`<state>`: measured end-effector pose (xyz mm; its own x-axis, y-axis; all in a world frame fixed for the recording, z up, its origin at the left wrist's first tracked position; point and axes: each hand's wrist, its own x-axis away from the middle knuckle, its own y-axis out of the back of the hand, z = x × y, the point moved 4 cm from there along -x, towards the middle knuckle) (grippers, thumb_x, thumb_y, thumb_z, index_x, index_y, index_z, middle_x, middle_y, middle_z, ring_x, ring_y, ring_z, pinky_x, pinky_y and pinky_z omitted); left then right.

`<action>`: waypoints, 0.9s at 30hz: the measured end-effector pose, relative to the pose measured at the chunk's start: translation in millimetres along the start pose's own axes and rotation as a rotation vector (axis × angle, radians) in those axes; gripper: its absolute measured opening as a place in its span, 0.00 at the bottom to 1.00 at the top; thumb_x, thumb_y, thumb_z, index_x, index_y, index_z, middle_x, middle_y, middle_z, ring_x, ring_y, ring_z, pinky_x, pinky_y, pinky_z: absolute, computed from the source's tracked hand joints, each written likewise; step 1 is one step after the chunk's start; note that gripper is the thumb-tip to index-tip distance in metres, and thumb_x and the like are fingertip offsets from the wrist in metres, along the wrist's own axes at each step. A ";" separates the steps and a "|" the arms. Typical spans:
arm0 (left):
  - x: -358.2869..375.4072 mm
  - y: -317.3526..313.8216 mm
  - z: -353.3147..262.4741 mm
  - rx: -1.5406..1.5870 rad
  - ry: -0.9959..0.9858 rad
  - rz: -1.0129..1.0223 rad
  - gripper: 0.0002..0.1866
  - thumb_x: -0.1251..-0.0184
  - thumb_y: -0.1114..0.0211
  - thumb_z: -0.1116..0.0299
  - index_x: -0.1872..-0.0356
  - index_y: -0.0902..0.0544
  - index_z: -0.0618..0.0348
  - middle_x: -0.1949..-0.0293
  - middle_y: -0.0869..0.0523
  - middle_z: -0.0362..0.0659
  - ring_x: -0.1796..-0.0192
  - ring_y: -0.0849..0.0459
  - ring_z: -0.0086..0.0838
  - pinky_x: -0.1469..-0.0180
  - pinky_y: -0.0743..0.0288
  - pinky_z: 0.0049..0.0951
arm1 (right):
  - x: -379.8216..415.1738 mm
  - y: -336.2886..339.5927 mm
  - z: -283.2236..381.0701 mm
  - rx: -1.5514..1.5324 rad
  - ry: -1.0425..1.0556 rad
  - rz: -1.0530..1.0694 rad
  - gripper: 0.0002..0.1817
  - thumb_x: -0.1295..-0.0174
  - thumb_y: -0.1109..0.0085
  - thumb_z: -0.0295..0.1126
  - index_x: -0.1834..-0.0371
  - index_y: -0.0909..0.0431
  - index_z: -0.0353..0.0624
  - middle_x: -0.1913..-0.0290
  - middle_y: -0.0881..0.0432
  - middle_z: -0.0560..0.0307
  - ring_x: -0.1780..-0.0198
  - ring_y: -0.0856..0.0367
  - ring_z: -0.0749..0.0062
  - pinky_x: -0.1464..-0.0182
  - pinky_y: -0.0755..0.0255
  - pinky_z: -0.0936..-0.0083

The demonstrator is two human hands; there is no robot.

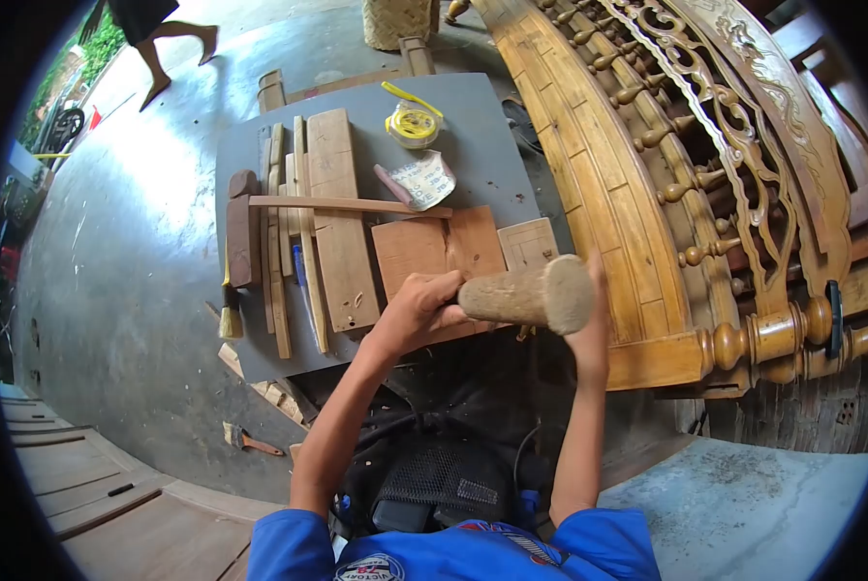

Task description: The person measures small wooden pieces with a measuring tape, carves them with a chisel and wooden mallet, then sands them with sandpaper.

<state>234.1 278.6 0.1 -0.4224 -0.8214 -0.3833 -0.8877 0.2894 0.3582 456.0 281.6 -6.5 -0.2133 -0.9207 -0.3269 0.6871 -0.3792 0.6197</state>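
A thick round wooden mallet [511, 296] is raised in front of me, its worn end face turned toward the camera. My right hand [591, 324] is around the far side of that end, holding it, with most fingers hidden behind the wood. Closed near the mallet's narrower end is my left hand [424, 308]; whatever lies between its fingers is hidden. Beneath the hands lies a reddish-brown wooden board [410, 254] with a dark split or notch. A smaller pale board [529, 242] lies to its right.
On the grey table [492, 126] are a dark-headed wooden mallet [243, 232], wood strips, a plank [333, 218], curled sandpaper [424, 182] and a yellow tape roll [413, 126]. Carved wooden furniture [608, 194] stands close on the right. A paintbrush [252, 441] lies on the floor; someone walks at upper left.
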 end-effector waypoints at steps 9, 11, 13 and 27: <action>1.0 -0.8 0.7 0.027 -0.055 -0.020 0.23 0.42 0.41 0.49 0.73 0.32 0.63 0.78 0.30 0.52 0.72 0.27 0.51 0.73 0.34 0.35 | 10.3 -11.2 -17.5 -0.011 -0.194 0.248 0.32 0.52 0.33 0.43 0.54 0.36 0.31 0.63 0.21 0.35 0.57 0.21 0.44 0.54 0.29 0.60; -0.3 -0.5 -1.0 0.041 -0.066 -0.040 0.23 0.42 0.41 0.49 0.73 0.32 0.63 0.78 0.30 0.52 0.72 0.27 0.51 0.73 0.34 0.34 | 10.4 -7.4 -8.6 0.083 -0.167 0.223 0.30 0.53 0.32 0.40 0.55 0.36 0.32 0.64 0.21 0.35 0.58 0.21 0.46 0.55 0.29 0.61; -0.5 0.6 1.5 0.040 -0.096 -0.058 0.22 0.42 0.40 0.50 0.73 0.32 0.63 0.78 0.30 0.52 0.72 0.27 0.51 0.73 0.34 0.34 | 11.7 -6.3 -8.2 0.130 -0.117 0.191 0.29 0.53 0.32 0.38 0.56 0.36 0.32 0.65 0.21 0.35 0.58 0.20 0.47 0.55 0.29 0.61; -1.4 -2.0 0.3 0.022 -0.124 -0.121 0.17 0.44 0.35 0.59 0.72 0.30 0.63 0.78 0.28 0.54 0.72 0.27 0.51 0.73 0.34 0.37 | -1.0 178.9 103.3 -0.201 0.389 -0.392 0.33 0.46 0.43 0.32 0.38 0.43 0.27 0.42 0.33 0.38 0.43 0.31 0.53 0.41 0.34 0.62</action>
<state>236.4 279.3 -0.4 -0.3308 -0.7842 -0.5249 -0.9365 0.2042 0.2852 507.4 205.2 178.4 -0.2337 -0.5989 -0.7659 0.7346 -0.6248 0.2644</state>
